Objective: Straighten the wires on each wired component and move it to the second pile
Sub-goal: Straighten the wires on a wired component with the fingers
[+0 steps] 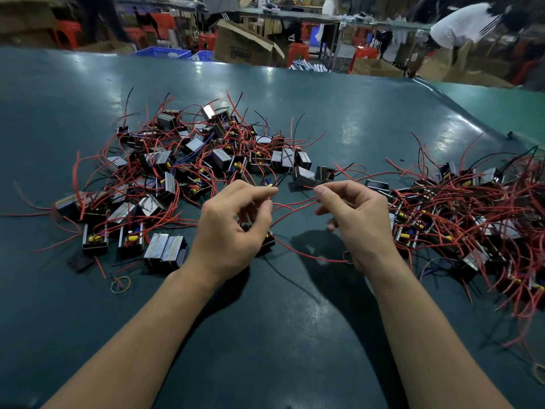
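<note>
Left hand (233,228) grips one wired component (267,239) above the counter (295,335), thumb and forefinger pinching its red wires (290,206). Right hand (356,219) pinches the same wires. Two piles: left pile (188,169), right pile (472,214).

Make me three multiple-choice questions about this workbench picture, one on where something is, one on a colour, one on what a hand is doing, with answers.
1. Where does the rubber band lie?
A. On the table left of the left forearm
B. Around the right wrist
C. On top of the right pile

2. What colour are most wires in the left pile?
A. Green
B. Red
C. White

3. What is the left hand doing?
A. Lying flat on the table
B. Gripping a wired component and pinching its wire
C. Lifting a cardboard box

Answers:
1 A, it lies on the green table beside that forearm.
2 B, red strands dominate.
3 B, the wired component shows under its curled fingers, while the right hand pinches the red wire.
</note>
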